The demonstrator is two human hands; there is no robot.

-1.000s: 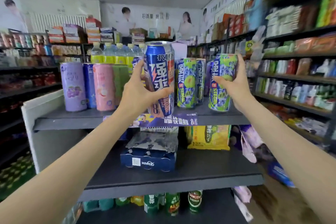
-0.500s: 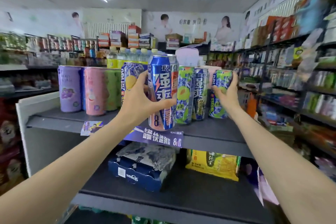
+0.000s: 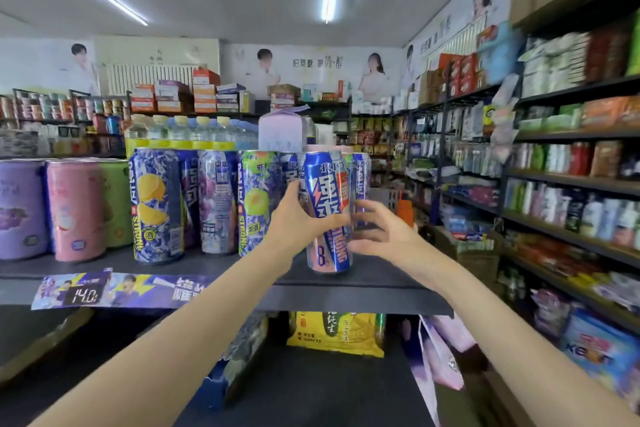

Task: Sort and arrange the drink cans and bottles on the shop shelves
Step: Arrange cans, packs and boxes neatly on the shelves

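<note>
Since a second ago you had lowered the blue can, clamped in your left hand, onto the shelf right of the row, your right hand spread loose beside it, leaving release and facing.

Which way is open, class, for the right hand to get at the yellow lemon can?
Probably none directly: the left hand, the blue can it holds and the green can stand between the right hand and the lemon can.
</note>
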